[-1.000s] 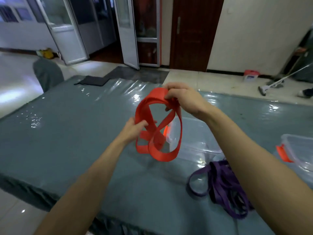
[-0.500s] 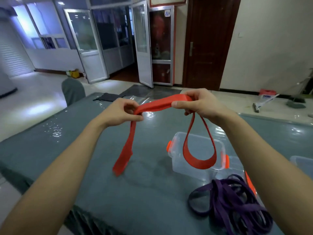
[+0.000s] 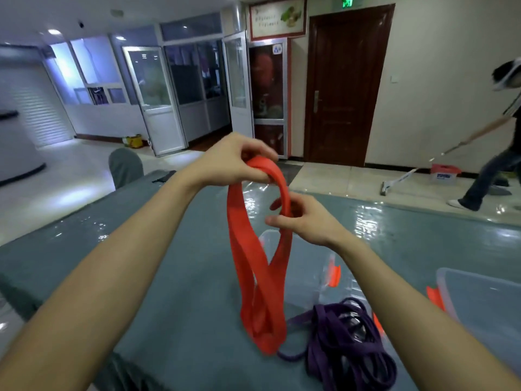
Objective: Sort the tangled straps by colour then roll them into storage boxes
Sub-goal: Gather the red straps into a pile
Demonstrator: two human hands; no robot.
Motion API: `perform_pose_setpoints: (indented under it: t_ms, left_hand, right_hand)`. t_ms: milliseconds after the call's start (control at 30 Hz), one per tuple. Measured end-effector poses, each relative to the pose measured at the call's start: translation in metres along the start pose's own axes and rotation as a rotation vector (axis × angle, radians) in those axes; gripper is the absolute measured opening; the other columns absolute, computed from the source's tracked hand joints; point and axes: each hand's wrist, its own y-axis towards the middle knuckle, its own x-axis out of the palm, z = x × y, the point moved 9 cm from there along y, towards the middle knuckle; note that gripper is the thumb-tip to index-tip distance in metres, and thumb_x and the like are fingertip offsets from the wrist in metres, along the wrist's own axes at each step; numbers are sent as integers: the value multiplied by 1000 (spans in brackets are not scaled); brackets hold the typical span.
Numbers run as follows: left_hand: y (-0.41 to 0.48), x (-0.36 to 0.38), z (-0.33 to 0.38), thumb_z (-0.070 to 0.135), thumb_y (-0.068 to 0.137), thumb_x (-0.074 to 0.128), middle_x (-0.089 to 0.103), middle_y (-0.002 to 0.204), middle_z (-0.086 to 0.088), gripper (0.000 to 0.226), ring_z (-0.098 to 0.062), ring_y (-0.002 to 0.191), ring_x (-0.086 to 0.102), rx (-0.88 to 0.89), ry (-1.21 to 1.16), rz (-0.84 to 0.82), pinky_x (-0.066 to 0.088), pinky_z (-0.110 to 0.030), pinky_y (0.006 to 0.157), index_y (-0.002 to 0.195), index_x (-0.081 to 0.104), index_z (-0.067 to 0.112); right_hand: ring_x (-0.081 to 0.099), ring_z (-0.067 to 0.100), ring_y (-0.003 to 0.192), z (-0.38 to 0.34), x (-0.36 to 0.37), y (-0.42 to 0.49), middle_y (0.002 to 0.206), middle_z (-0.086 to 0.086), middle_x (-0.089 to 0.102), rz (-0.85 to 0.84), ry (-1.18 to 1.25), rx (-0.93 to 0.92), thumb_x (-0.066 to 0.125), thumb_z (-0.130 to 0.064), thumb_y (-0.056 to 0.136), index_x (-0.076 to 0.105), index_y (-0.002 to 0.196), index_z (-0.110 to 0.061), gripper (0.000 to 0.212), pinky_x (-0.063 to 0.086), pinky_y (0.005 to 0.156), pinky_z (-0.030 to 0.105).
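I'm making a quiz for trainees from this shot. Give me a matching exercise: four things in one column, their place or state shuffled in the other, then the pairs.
1. red strap
2. purple straps
3. left hand
4. right hand

a. heaped on the table
b. grips the strap's top
c. hangs in loops from the hands
d. pinches one side of the strap lower down

Pairs: 1-c; 2-a; 3-b; 4-d

A person's two arms, seen from their own viewpoint. The left forearm (image 3: 118, 272) and right forearm (image 3: 417, 300) are bare along their whole visible length. The left grip (image 3: 225, 162) and right grip (image 3: 307, 221) are bare hands with slim fingers.
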Motion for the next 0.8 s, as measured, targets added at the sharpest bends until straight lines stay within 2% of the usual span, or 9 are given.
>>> perform_pose_setpoints:
  t_ms: [67, 167, 267, 400, 467, 533, 633, 700, 800]
  left_hand:
    - [10, 15, 22, 14, 77, 97, 72, 84, 17, 57, -1, 77, 70, 12, -33, -33, 55, -22, 78, 127, 74, 31]
    - [18, 48, 52, 3, 77, 93, 70, 96, 12, 69, -3, 81, 71, 13, 34, -161, 58, -23, 77, 133, 67, 34]
    - [20, 75, 82, 1, 82, 90, 72, 115, 9, 64, -8, 103, 74, 50, 123, -219, 61, -26, 88, 134, 69, 30]
    - [26, 86, 111, 9, 85, 86, 77, 115, 10, 45, -7, 102, 72, 159, 496, -190, 62, -34, 96, 124, 79, 29]
    - [30, 86, 119, 16, 86, 88, 78, 109, 12, 39, -1, 95, 72, 181, 466, -157, 62, -29, 93, 122, 80, 29]
    - [33, 88, 129, 25, 84, 92, 78, 110, 14, 40, 1, 98, 72, 207, 371, -126, 60, -22, 90, 120, 80, 33]
    - [38, 92, 144, 24, 79, 95, 79, 109, 15, 42, -2, 104, 74, 243, 177, -81, 63, -27, 92, 117, 79, 34]
    - [40, 96, 155, 20, 78, 96, 81, 107, 12, 41, -6, 105, 77, 263, 23, -53, 64, -33, 94, 114, 80, 30]
    - [42, 96, 166, 21, 77, 97, 82, 105, 10, 38, -9, 105, 78, 294, -114, -28, 64, -31, 94, 112, 82, 26]
  right_hand:
    - [77, 23, 82, 20, -5, -16, 82, -2, 76, 59, 47, 28, 91, -68, 68, 71, 107, -28, 60, 63, 80, 43]
    - [73, 8, 80, 50, -5, -45, 76, -17, 68, 172, 164, 63, 94, -69, 62, 69, 110, -30, 67, 57, 77, 36]
    - [69, 8, 81, 73, -9, -65, 87, -12, 69, 204, 184, 116, 96, -66, 61, 70, 114, -30, 69, 57, 79, 34]
    - [54, 6, 61, 88, -30, -84, 64, -13, 55, 188, 138, 118, 92, -68, 70, 72, 106, -26, 58, 45, 67, 29]
    - [56, 7, 67, 88, -49, -94, 75, -12, 57, 239, 128, 112, 90, -80, 61, 72, 113, -33, 73, 47, 70, 28]
    - [66, 1, 91, 83, -59, -98, 105, -15, 68, 251, 94, 117, 90, -85, 53, 68, 127, -35, 91, 51, 82, 24]
    - [62, -7, 122, 74, -54, -100, 136, -19, 66, 194, 99, 138, 99, -65, 61, 62, 140, -34, 93, 49, 97, 19]
    - [71, -4, 112, 73, -44, -101, 127, -11, 76, 175, 215, 140, 104, -37, 68, 63, 137, -32, 80, 54, 88, 14]
    - [78, 10, 93, 84, -32, -106, 105, 3, 82, 249, 337, 172, 102, -11, 72, 68, 129, -15, 66, 60, 78, 21]
